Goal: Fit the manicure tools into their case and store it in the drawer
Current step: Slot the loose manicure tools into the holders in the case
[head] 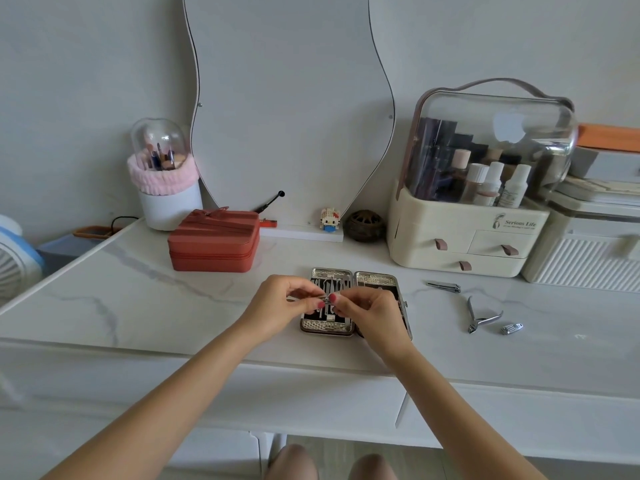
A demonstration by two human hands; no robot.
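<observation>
The manicure case [375,280] lies open flat on the marble table, black lining inside, several steel tools strapped in its left half. Just above the case my left hand [277,306] and my right hand [372,313] both pinch one thin metal tool [323,298] between fingertips. To the right on the table lie a slim nail clipper [445,287], a cuticle nipper [479,315] and a small nail clipper [512,328]. The drawer fronts [207,386] run below the table edge, shut.
A red zipped box [214,242] stands left of the case. Behind are a wavy mirror [294,98], a brush holder [166,188], a small figure [329,220] and a dark ball [365,226]. A cream cosmetics organiser [467,237] stands at the right.
</observation>
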